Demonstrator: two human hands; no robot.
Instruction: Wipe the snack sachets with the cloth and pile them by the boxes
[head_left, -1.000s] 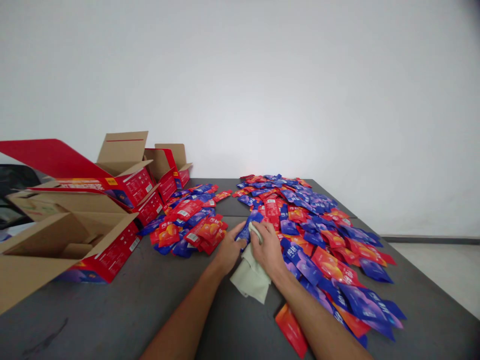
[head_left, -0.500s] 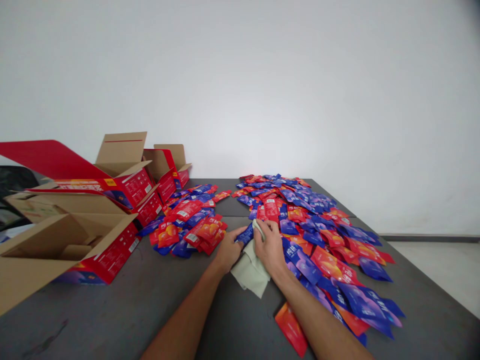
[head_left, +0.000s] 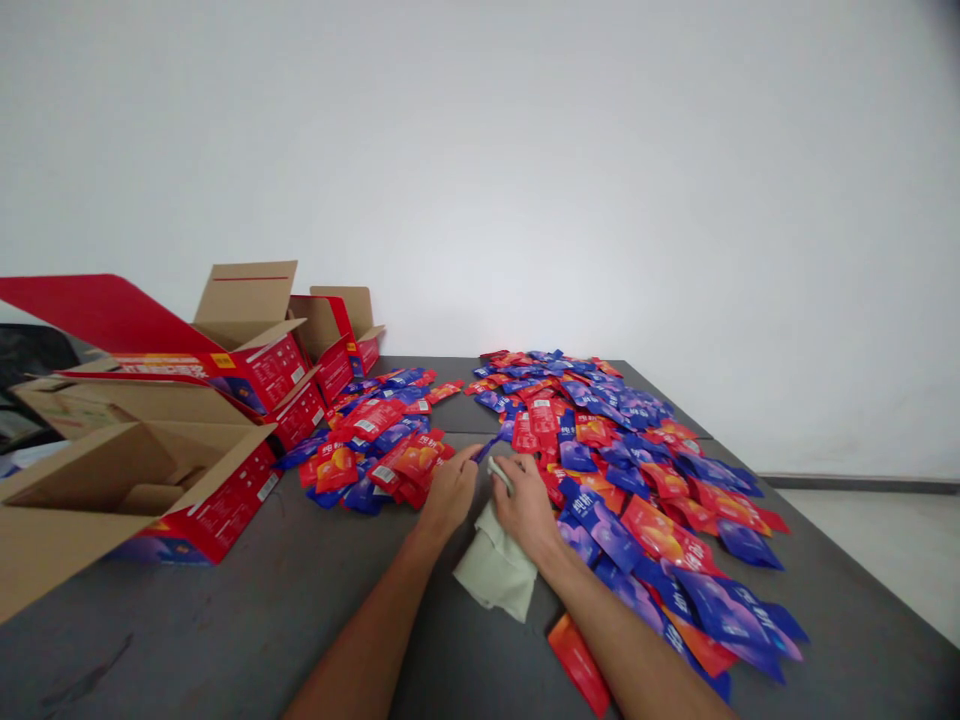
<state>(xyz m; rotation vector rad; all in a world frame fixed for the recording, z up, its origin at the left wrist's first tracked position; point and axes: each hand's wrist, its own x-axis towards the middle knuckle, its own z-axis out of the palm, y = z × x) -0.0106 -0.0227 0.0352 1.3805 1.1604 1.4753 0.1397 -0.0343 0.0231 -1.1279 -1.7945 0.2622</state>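
Note:
Near the middle of the dark table, my left hand (head_left: 450, 492) grips a blue packet (head_left: 487, 448), which is seen nearly edge-on. Just to its right, my right hand (head_left: 523, 503) is closed on a pale green cloth (head_left: 499, 565) that hangs down onto the tabletop. A small gap separates the packet from the cloth. Red and blue packets lie in a large spread (head_left: 600, 440) to the right of my hands, and a smaller pile (head_left: 390, 440) is to the left.
Open red cardboard boxes (head_left: 225, 490) stand along the left side of the table (head_left: 247, 640). A lone red packet (head_left: 579, 662) lies near my right forearm. Behind the table rises a white wall (head_left: 480, 180).
My hands have drawn slightly apart. The blue packet has turned from face-on to nearly edge-on, and the cloth has moved a little left and nearer to me.

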